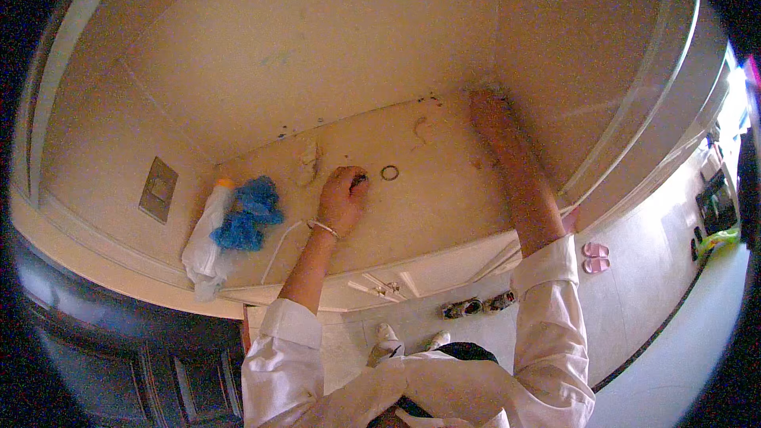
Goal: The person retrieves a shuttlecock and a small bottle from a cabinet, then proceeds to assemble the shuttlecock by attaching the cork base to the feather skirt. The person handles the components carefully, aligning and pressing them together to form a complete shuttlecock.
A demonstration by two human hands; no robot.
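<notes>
My left hand (pixel 344 200) is closed over the shelf's surface (pixel 428 206), with a small dark thing (pixel 358 181) showing at its fingers; its kind cannot be made out. Just to the right of that hand lies a thin dark ring (pixel 389 173), apart from it. My right hand (pixel 487 115) reaches down into the far right corner, where dark specks gather; its fingers are too dim and blurred to read. Several dark bits (pixel 429 100) lie along the seam with the back wall. A pale crumpled scrap (pixel 308 162) rests beyond my left hand.
At the left, a blue crumpled bundle (pixel 249 212) lies beside a white plastic-wrapped bottle (pixel 208 238) with an orange top. A white thin strip (pixel 281 250) runs near my left wrist. Side walls enclose the shelf, one bearing a switch plate (pixel 158 189). Below are shoes (pixel 472 307) and pink slippers (pixel 596 257).
</notes>
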